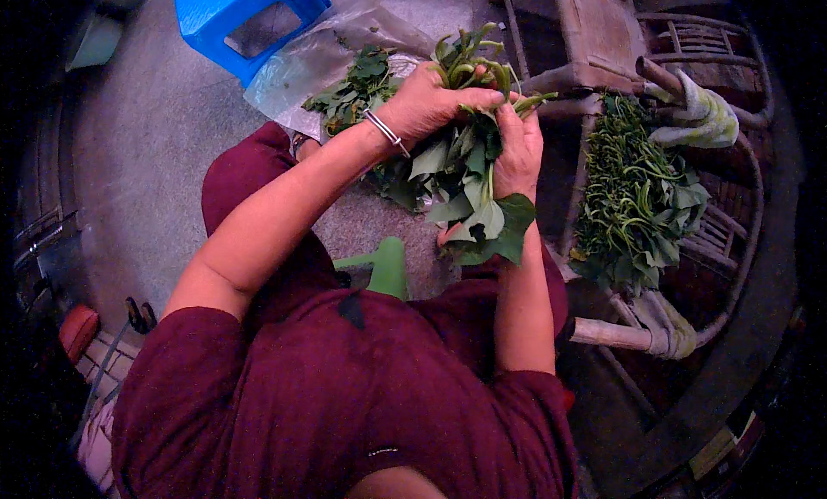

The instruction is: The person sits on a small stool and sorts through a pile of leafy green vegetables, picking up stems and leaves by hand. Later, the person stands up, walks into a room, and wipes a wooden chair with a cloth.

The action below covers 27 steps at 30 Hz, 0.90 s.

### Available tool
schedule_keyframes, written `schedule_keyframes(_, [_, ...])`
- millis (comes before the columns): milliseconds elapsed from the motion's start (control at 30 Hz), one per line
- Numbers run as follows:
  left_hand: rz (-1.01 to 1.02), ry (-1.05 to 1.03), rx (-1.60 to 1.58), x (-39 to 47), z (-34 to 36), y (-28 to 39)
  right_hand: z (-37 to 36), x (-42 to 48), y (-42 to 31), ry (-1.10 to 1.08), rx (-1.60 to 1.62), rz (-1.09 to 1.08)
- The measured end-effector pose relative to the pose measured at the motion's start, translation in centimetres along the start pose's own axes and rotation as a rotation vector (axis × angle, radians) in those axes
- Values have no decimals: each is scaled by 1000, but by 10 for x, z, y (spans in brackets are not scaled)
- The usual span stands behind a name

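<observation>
My left hand (429, 102), with a silver bangle at the wrist, grips a bunch of leafy green stems (475, 157) near their cut ends. The stem ends stick up past my fingers, and broad leaves hang down below. My right hand (519, 140) is closed on the same bunch from the other side, its thumb and fingers at the stems close to my left thumb. Beneath and beyond my hands, more loose greens (355, 89) lie on a clear plastic sheet (284, 86) spread on the floor.
A bamboo chair (601, 34) stands at the right, with a large heap of greens (636, 195) on its seat and cloth (701, 115) wrapped round an arm. A blue plastic stool (213, 21) is at the far left. Between my legs shows a green plastic stool (389, 266).
</observation>
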<state>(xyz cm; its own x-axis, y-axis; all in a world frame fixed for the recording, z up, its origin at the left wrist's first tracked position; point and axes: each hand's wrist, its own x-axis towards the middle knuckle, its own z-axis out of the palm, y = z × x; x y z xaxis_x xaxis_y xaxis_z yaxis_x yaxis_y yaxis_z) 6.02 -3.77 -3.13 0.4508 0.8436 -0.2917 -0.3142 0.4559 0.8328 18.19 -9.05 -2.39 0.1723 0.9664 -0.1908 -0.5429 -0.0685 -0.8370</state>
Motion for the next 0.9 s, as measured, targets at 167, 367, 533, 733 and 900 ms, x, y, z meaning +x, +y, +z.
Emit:
schedule_keyframes(167, [62, 98, -18, -2, 4, 0, -8, 2, 5, 0, -159, 17])
schedule_keyframes(367, [5, 0, -1, -1, 2, -2, -11, 4, 0, 48, -193, 3])
schedule_keyframes(533, [44, 101, -26, 3, 6, -9, -8, 3, -8, -20, -250, 44])
schedule_keyframes(733, [-108, 65, -234, 11, -6, -10, -29, 11, 0, 182, -281, -27])
schedule_keyframes(900, [-186, -74, -320, 14, -17, -12, -36, 12, 5, 207, -293, 58])
